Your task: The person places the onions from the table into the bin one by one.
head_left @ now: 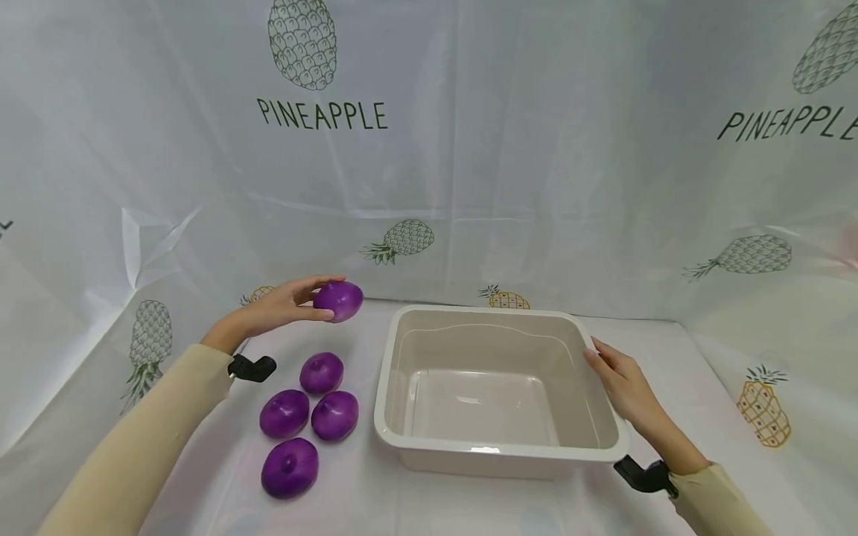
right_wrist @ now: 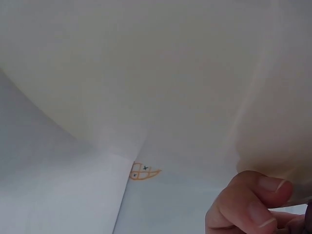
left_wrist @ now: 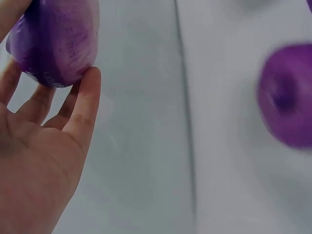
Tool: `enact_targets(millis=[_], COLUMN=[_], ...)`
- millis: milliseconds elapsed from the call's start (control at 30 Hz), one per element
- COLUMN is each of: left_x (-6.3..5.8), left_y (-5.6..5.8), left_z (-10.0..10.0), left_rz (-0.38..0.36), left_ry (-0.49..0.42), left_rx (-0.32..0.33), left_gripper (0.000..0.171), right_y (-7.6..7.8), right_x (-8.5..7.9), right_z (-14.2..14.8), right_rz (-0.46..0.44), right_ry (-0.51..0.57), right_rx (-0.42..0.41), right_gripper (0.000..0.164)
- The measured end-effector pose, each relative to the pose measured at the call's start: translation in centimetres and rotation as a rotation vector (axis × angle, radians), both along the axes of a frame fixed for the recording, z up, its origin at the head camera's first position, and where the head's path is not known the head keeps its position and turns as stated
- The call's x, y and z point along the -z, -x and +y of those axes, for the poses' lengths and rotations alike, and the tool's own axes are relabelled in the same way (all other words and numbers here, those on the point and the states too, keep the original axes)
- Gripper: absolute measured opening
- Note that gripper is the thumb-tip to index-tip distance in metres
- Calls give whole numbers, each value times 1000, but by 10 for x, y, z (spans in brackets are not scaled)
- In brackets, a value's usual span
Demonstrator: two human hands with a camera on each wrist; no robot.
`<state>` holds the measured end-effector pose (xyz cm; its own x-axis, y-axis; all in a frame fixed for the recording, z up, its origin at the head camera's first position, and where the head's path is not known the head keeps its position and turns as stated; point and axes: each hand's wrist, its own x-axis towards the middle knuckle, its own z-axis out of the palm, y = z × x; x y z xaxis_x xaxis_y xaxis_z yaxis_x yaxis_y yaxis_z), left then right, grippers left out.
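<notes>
My left hand (head_left: pixel 287 307) holds a purple onion (head_left: pixel 338 300) between thumb and fingers, raised at the back left. The left wrist view shows that onion (left_wrist: pixel 61 41) close up, paler on one side, at the fingertips. Below the hand, several more onions lie in a loose group, among them a front one (head_left: pixel 290 468) and a back one (head_left: pixel 322 373). A beige rectangular basin (head_left: pixel 496 449) stands right of them with nothing inside. My right hand (head_left: pixel 620 380) grips the basin's right rim, thumb over the edge; in the right wrist view its curled fingers (right_wrist: pixel 243 204) show beneath the rim.
A white sheet printed with pineapples covers the table (head_left: pixel 355 491) and rises behind as a backdrop (head_left: pixel 523 164). The sheet also closes in the left and right sides. Black straps (head_left: pixel 252 368) sit on both wrists, over cream sleeves (head_left: pixel 154 424).
</notes>
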<state>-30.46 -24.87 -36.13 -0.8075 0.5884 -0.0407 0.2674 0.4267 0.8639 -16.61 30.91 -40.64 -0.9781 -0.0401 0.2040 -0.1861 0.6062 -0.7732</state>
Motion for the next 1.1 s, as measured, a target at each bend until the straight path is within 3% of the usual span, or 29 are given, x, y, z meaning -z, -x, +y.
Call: enact_targets(millis=[233,500,633,833,1100], left_x=[-25,-41,-46,-47,-30], left_y=[4,5,2,-3,-14], left_z=[55,119,150,195,245], left_rz=[-9,-9,13,5,-20], left_ry=[-68,-126,-94,-93,-87], left_rx=[138,330,421,567,693], left_gripper=[71,69,68,66,67], right_y=[1,2,1,2,2], right_x=[-1,0,-1,-1,0], right_z=[2,4,4,5,5], right_rz=[11,36,28,45,45], right_ry=[-6,-18,-10,-27,-6], right_rx=[-8,-5,-8,-12,-24], right_gripper=[52,49,49,49,48])
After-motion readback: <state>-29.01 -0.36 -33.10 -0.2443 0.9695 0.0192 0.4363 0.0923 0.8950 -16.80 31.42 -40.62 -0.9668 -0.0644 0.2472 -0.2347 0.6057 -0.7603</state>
